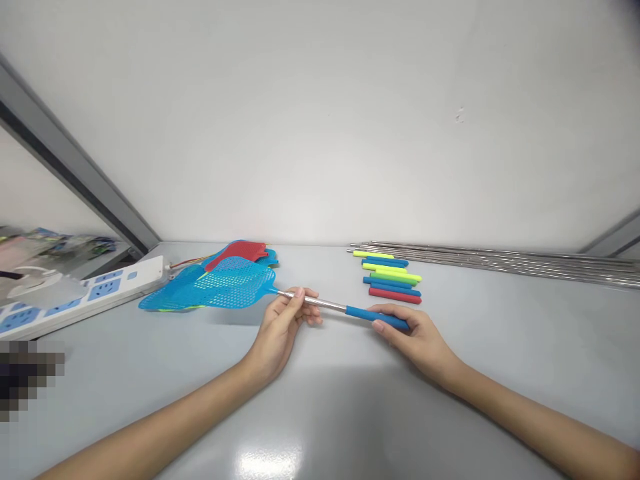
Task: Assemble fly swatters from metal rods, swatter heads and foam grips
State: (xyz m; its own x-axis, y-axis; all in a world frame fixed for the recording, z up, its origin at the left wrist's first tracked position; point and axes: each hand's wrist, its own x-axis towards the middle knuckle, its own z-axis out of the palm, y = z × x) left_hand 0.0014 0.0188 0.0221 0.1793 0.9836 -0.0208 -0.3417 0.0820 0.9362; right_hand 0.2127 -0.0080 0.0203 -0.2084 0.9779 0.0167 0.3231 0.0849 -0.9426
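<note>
A fly swatter with a blue mesh head (pixel 233 285), a metal rod (pixel 325 304) and a blue handle sleeve (pixel 363 314) is held slightly tilted above the table. My left hand (pixel 283 327) pinches the rod close to the mesh head. Around the blue sleeve at the other end, the fingers of my right hand (pixel 413 337) are closed. Behind the held swatter lies a pile of loose swatter heads, with a red one (pixel 237 253) on top and blue ones underneath. Several coloured handle sleeves (pixel 393 277) in yellow, blue, green and red lie beyond my right hand.
A bundle of thin metal rods (pixel 500 260) runs along the wall at the back right. On the left is a white power strip (pixel 130 283) with blue sockets and a plug in it. A white wall panel (pixel 320 120) stands behind the grey table (pixel 320 413).
</note>
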